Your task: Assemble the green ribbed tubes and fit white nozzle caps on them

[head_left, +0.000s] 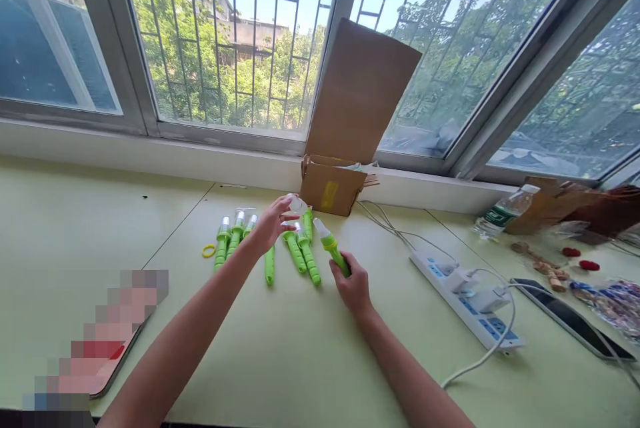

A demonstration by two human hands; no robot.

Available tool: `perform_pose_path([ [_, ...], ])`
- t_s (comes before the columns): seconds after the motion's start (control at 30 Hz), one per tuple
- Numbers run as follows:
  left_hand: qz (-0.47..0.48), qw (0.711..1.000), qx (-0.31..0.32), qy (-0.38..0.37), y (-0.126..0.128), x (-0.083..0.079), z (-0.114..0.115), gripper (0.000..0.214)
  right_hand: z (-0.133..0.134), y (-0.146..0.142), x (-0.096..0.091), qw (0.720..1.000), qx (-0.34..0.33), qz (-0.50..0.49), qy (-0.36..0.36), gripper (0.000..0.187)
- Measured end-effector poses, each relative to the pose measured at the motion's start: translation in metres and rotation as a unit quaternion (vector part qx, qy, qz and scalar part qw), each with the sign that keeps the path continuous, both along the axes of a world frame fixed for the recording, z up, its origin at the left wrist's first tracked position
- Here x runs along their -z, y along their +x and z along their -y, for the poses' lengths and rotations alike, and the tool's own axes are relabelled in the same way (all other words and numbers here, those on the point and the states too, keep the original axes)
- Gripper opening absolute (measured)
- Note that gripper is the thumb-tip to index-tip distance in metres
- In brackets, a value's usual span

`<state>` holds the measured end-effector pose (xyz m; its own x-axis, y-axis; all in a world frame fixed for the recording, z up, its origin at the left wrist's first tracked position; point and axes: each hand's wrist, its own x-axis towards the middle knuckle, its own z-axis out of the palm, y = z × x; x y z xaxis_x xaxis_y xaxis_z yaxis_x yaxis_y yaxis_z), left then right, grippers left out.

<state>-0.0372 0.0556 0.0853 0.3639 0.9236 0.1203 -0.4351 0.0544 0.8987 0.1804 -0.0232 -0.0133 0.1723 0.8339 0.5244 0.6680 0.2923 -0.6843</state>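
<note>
My right hand (354, 283) is wrapped round the ribbed handle of a green light stick (330, 245), whose whitish tip points up and to the left. My left hand (273, 225) pinches a clear plastic cap (297, 204) above the table, a little left of that tip. Below and beside my left hand lie several more green sticks with clear or white ends, among them one stick (310, 261) between my hands and another (221, 247) at the left of the group. A yellow ring (209, 251) rests beside the leftmost stick.
An open cardboard box (320, 185) stands against the window ledge. On the right are a power strip (465, 301) with plugs and cables, a phone (570, 318), a plastic bottle (507, 211) and small loose items. A pixelated flat object (107, 341) lies at left.
</note>
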Motion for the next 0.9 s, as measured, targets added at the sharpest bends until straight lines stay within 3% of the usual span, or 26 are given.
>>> perform_pose_path([
  [0.27, 0.015, 0.999, 0.025, -0.033, 0.013, 0.025, 0.014, 0.054, 0.004, -0.005, 0.0, 1.0, -0.013, 0.012, -0.004, 0.031],
  [0.43, 0.052, 0.998, 0.011, -0.016, 0.012, 0.022, 0.016, 0.053, 0.006, -0.009, -0.003, 0.999, -0.033, 0.022, -0.004, 0.027],
  [0.63, 0.031, 0.999, -0.015, 0.01, -0.003, 0.016, 0.022, 0.056, 0.006, -0.013, -0.002, 0.998, -0.051, 0.044, 0.0, 0.025],
  [0.9, 0.047, 0.999, -0.013, 0.003, -0.015, 0.022, 0.026, 0.057, 0.007, -0.01, -0.001, 0.998, -0.045, 0.053, -0.009, 0.024],
])
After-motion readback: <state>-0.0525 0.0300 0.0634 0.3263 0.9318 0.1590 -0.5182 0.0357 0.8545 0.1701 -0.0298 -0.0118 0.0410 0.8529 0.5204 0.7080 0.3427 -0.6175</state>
